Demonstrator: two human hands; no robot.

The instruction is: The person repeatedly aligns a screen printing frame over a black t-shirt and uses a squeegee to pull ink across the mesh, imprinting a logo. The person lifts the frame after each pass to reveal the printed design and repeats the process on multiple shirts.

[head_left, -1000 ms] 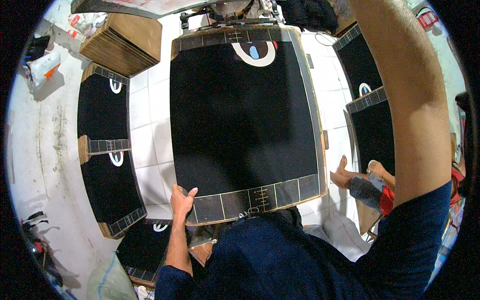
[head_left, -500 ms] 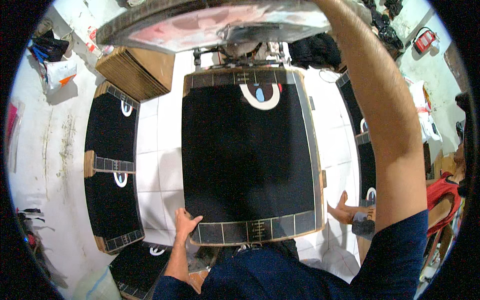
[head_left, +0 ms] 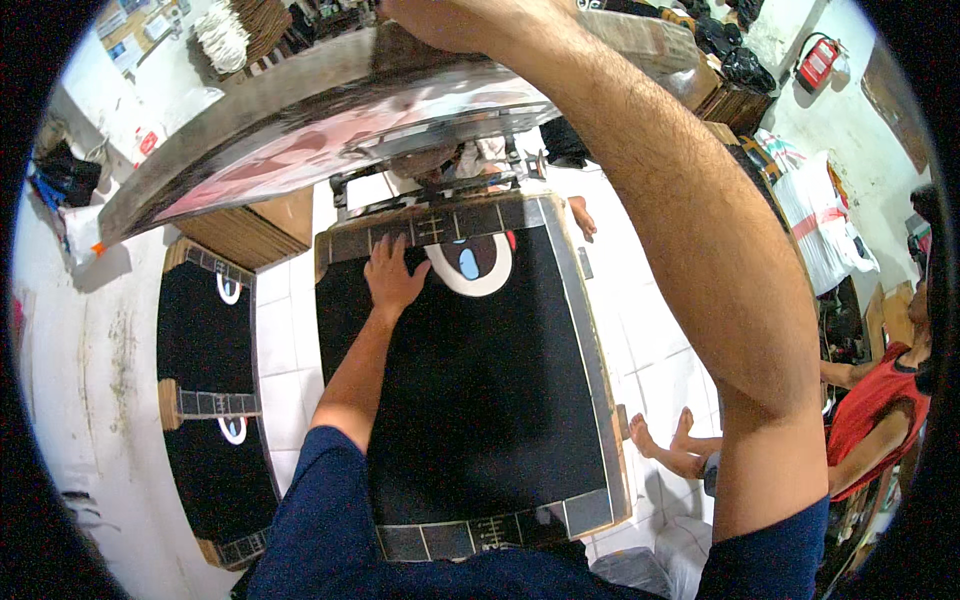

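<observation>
My left hand (head_left: 397,278) appears to rest, fingers spread, at the far edge of the flat black cloth panel (head_left: 470,400) centred before me; well apart, my right hand (head_left: 430,18) is at the tilted, pink-stained, grey-framed screen (head_left: 300,160) — its grip I can't tell. I'd press lightly, clear of the white-rimmed eye print (head_left: 490,262) — screen held steady.

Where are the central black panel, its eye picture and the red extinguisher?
Central black rectangular panel (head_left: 480,390), head view: middle surface.
White-rimmed brown eye picture (head_left: 470,264), head view: blue spot.
Red cylindrical fire extinguisher (head_left: 818,64), head view: body.
</observation>
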